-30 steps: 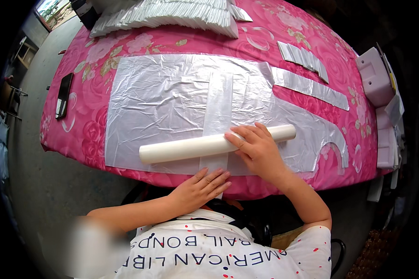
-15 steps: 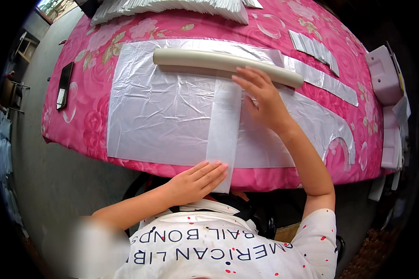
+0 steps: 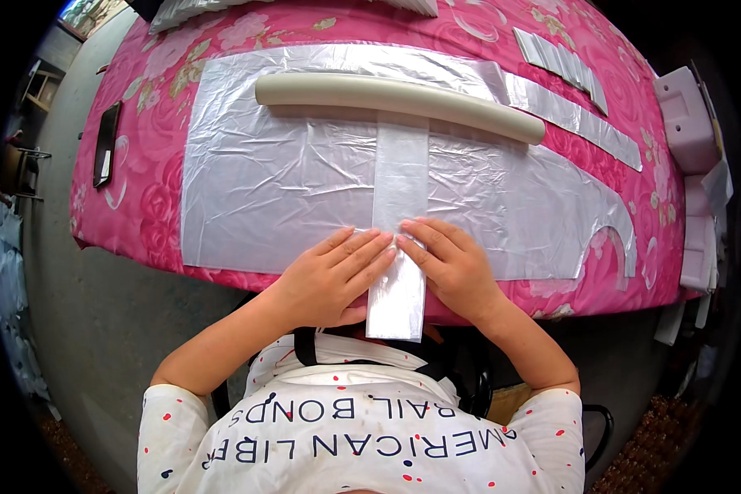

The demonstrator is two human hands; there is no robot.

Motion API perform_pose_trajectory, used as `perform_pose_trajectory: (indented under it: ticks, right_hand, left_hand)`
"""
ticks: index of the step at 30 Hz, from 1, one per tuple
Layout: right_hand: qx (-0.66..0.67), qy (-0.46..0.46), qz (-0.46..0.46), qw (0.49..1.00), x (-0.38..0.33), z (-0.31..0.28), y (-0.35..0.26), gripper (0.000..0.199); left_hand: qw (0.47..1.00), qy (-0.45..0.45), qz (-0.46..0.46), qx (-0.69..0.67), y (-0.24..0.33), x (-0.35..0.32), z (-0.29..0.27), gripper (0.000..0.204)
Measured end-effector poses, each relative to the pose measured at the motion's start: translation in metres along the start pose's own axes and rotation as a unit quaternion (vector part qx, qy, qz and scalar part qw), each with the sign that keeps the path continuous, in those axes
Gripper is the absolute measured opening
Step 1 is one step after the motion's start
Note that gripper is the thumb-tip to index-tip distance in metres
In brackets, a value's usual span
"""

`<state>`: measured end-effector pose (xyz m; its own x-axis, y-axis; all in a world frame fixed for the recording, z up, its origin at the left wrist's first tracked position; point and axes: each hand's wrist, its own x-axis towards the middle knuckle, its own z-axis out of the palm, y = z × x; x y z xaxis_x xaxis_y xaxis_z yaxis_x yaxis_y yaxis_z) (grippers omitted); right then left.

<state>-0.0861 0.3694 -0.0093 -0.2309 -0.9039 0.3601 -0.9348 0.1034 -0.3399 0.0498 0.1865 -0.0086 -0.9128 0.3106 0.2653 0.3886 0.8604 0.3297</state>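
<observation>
My left hand (image 3: 337, 276) lies flat with its fingers stretched out, the tips on the left side of a narrow folded strip of clear plastic film (image 3: 397, 305). Opposite it, my right hand (image 3: 453, 267) is also spread, its fingertips on the strip's right side, close to the left fingertips. The strip's near end hangs past the table's front edge; its far end runs up to a pale cream tube (image 3: 403, 100). Beneath lies a wide, wrinkled sheet of clear plastic (image 3: 263, 214) with a curved cutout at its right end. Neither hand touches the tube, which rests across the sheet.
A pink floral cloth (image 3: 160, 206) covers the table. On it are a dark phone (image 3: 107, 144) at left, a folded strip (image 3: 580, 119) and a small pleated stack (image 3: 558, 67) at right, and a white stack (image 3: 198, 8) at the back. Pale foam boxes (image 3: 685, 123) stand beyond the right edge.
My right hand has left the tube's side and come down to the strip near the front edge. My left hand has shifted slightly up and left along the strip. The camera view has shifted a little.
</observation>
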Motion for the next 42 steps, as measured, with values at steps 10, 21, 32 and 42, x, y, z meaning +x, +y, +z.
perform_pose_trajectory:
  ticks: [10, 21, 32, 42]
  right_hand:
    - [0.05, 0.017, 0.02, 0.998, 0.008, -0.01, 0.011, 0.027]
    - [0.34, -0.117, 0.441, 0.822, 0.053, -0.028, 0.03, 0.02]
    - [0.277, -0.091, 0.421, 0.859, 0.047, -0.02, 0.023, 0.023]
    - [0.007, -0.079, -0.013, 0.997, 0.042, -0.019, 0.047, 0.059]
  left_hand:
    - [0.992, 0.061, -0.06, -0.088, -0.005, 0.016, -0.002, 0.07]
    - [0.95, 0.182, -0.2, -0.156, -0.011, 0.033, -0.001, 0.066]
    - [0.981, -0.034, -0.189, 0.04, 0.015, 0.036, 0.024, 0.084]
    - [0.988, 0.034, -0.147, 0.011, -0.002, 0.044, 0.012, 0.055]
